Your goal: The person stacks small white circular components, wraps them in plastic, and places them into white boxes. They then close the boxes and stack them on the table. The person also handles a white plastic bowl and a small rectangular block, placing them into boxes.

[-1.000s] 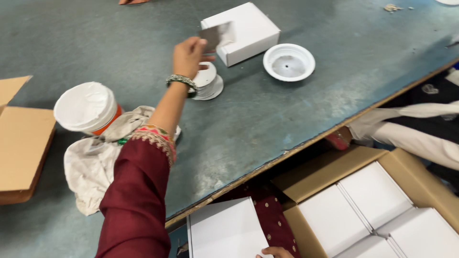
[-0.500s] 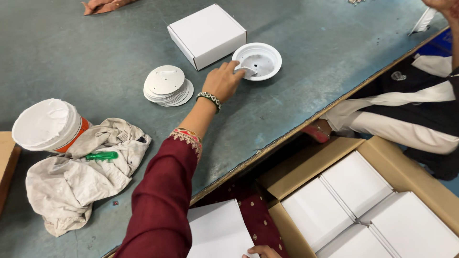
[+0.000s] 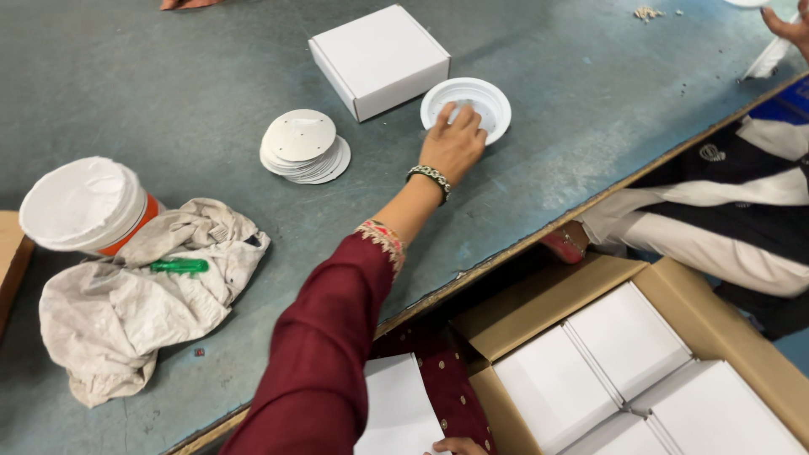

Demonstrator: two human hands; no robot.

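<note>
A worn grey-green worktable [image 3: 168, 76] with a wooden edge, evenly lit.

Left arm: long maroon sleeve [image 3: 324, 354] with an embroidered multicolour cuff [image 3: 381, 240]. Wrist: beaded dark-and-light bracelet [image 3: 430, 179]. Lap: maroon fabric with small pale dots [image 3: 451, 388].

One closed white box [image 3: 379, 57] sits on the table at 12 o'clock. One white round dish [image 3: 476, 94] lies just at 3 o'clock of it. One stack of flat white discs [image 3: 303, 147] lies at 9 o'clock of the dish; their number cannot be told. One tub [image 3: 84, 206], one rag [image 3: 126, 307], one green pen [image 3: 179, 266]. One carton [image 3: 725, 337] at 5 o'clock shows four white boxes [image 3: 628, 337].
</note>
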